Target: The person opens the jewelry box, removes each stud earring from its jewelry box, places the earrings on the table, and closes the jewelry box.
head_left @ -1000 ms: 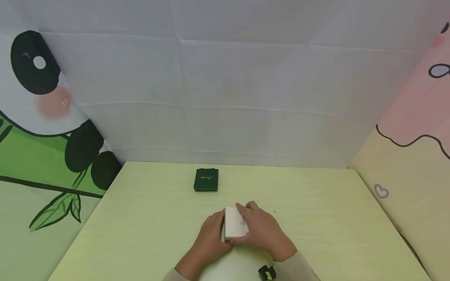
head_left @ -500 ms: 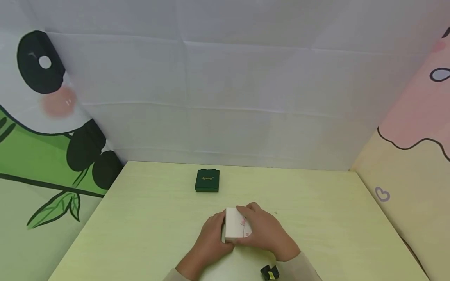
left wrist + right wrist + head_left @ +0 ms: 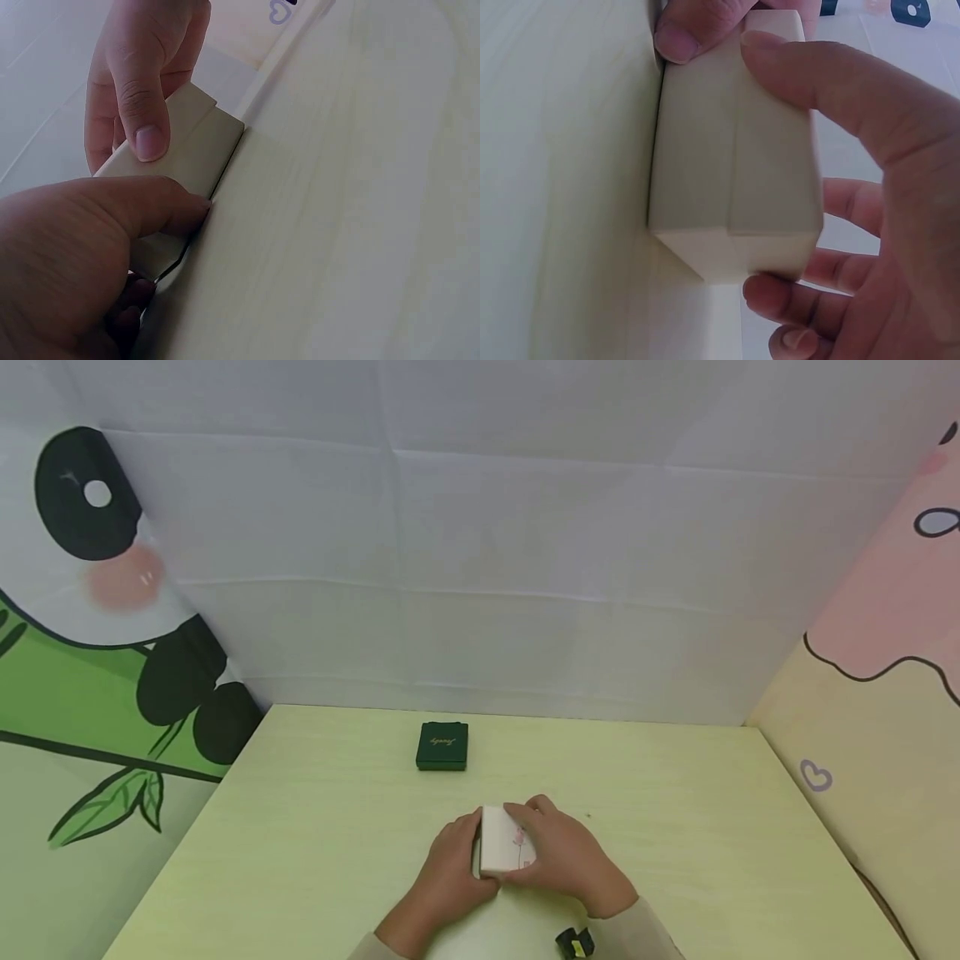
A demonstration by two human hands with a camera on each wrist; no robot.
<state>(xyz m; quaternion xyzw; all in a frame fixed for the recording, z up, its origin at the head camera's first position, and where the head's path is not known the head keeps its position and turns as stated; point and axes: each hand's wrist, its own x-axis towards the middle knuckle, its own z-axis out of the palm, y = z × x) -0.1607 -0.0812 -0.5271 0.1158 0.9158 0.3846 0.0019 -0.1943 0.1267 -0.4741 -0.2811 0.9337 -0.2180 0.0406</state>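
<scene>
Two hands (image 3: 452, 867) on one box (image 3: 501, 840)

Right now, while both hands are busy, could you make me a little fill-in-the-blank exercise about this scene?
1. The number of hands gripping the white box is ____.
2. Of the left hand and the right hand, the one nearer the small yellow-marked object is the ____ one.
3. Beyond the hands, the other box is dark ____.
4. In the head view, the lettering on that box appears upside ____.

Missing words: two; right; green; down.
</scene>
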